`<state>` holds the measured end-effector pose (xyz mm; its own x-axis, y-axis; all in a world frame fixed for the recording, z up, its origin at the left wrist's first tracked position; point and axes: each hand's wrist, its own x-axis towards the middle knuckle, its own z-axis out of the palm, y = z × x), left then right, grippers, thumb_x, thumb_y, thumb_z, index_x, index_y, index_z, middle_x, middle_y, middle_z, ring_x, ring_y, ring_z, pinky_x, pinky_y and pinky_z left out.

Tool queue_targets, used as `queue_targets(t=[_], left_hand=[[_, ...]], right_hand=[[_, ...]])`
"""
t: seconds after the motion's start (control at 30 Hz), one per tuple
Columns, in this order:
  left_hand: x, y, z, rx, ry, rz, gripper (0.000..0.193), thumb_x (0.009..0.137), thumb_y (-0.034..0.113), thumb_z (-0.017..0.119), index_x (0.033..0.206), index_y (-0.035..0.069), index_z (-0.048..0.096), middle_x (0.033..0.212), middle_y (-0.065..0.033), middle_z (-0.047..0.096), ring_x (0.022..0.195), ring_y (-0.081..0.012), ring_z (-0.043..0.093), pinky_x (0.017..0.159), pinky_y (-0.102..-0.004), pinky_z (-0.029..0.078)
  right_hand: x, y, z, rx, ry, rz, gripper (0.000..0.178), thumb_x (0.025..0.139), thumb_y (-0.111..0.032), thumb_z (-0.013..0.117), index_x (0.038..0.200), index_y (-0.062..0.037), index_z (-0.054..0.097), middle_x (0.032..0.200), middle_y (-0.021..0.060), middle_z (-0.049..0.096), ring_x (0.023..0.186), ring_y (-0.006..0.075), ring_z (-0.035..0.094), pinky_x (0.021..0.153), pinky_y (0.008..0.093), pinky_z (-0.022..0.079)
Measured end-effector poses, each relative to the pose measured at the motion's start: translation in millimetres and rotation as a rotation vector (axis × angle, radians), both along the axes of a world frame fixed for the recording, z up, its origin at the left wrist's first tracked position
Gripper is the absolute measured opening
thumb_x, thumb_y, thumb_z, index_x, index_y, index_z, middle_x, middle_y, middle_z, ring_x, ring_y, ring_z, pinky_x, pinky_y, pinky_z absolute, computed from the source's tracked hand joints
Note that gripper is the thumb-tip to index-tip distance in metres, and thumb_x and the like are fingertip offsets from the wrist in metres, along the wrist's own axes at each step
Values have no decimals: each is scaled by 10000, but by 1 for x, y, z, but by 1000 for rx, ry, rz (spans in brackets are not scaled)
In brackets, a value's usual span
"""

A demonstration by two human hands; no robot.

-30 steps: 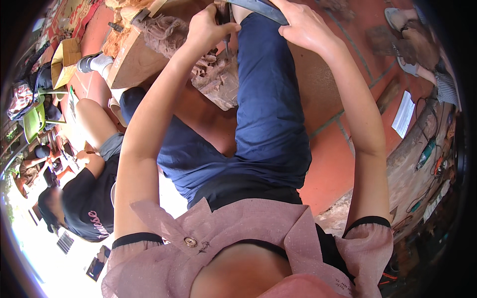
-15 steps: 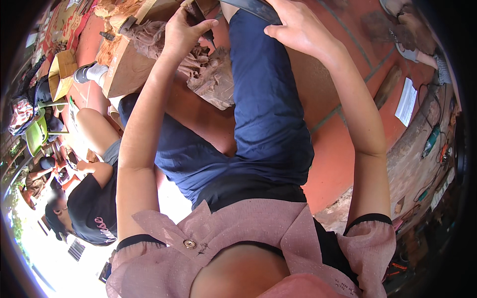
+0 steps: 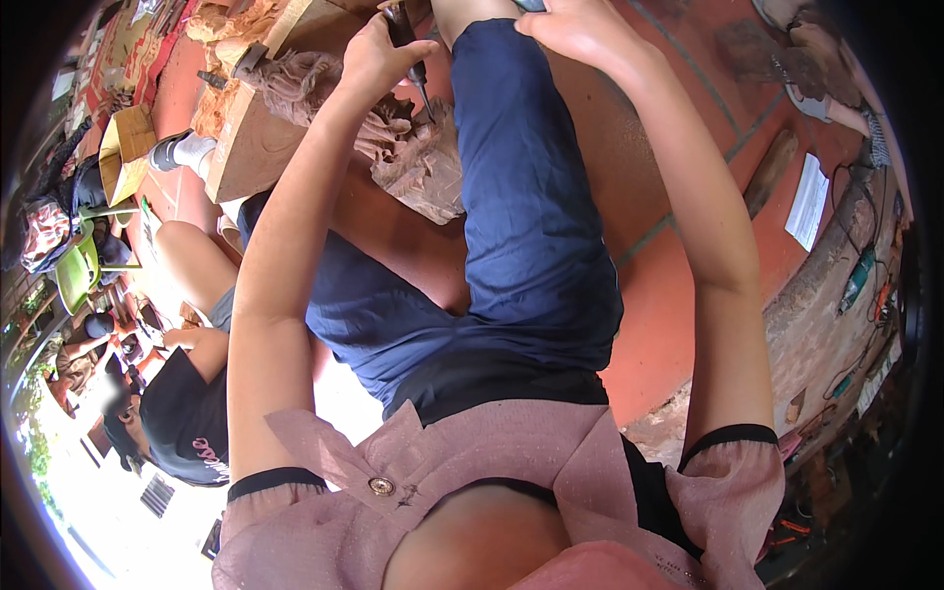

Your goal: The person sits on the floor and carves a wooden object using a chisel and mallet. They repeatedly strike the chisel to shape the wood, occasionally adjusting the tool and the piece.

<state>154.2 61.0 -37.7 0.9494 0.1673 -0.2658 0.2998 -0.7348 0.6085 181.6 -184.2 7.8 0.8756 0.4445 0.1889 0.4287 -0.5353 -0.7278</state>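
My left hand [image 3: 379,59] is closed around a dark hand tool [image 3: 401,29] with a thin pointed tip that slants down to the right. Just below that tip lies a brown carved wooden piece [image 3: 418,162], with folded, ragged relief, beside my knee. Above my blue-trousered knee [image 3: 511,118], my right hand [image 3: 580,34] is partly cut off by the top edge. Its thumb and fingers close on a small grey-blue thing [image 3: 531,5], mostly out of view, whose kind I cannot make out.
A pale wooden block [image 3: 256,147] stands left of the carving. A cardboard box [image 3: 123,152] and a seated person in black [image 3: 187,413] are farther left. On the right are a white paper sheet [image 3: 806,202], a wood strip [image 3: 772,172] and a teal tool with cable [image 3: 855,280].
A shiny dark curved strip under my right hand has gone out of view, and that hand has moved up and slightly left. My left hand has shifted slightly right with the tool.
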Motion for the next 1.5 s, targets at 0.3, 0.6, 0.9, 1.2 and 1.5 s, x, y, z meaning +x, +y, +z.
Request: queue_targets(t=[0.3,0.6,0.9,1.2,1.5], left_hand=[[-11,16,-16,96,-145,-38,638,689,306,850,1148,-43,575,955,-202,674,883,-313,668,787,-399,525],[-30,3,16,-240,-433,29,419,780,82,801,1093,4,534,813,-35,592,744,-129,579,686,-287,512],[-46,20,12,-576,-206,-136,464,810,-7,745,1196,32,489,955,13,522,876,-87,528,763,-246,478],[-42,13,16,-382,-281,-230,536,781,40,777,1235,16,493,879,-32,544,803,-109,533,716,-266,487],[-29,1,3,-178,-259,-75,687,716,191,838,1301,35,513,1064,-177,671,983,-223,659,857,-349,522]], right_hand=[[-3,6,25,-260,108,93,737,736,-40,538,1455,-110,396,1094,296,637,1039,427,623,878,490,494],[-22,-4,44,-104,150,133,784,726,7,612,1461,-54,343,1330,280,528,1248,383,526,1033,417,432],[-39,-10,41,-37,43,194,784,743,-5,659,1456,-35,335,1344,261,521,1260,386,513,1051,419,426],[-48,-1,63,146,160,137,764,748,31,636,1451,-51,347,1317,250,549,1231,355,553,971,404,495],[-59,-2,55,122,184,-39,736,734,1,665,1419,-22,397,1261,208,598,1162,296,599,957,359,462]])
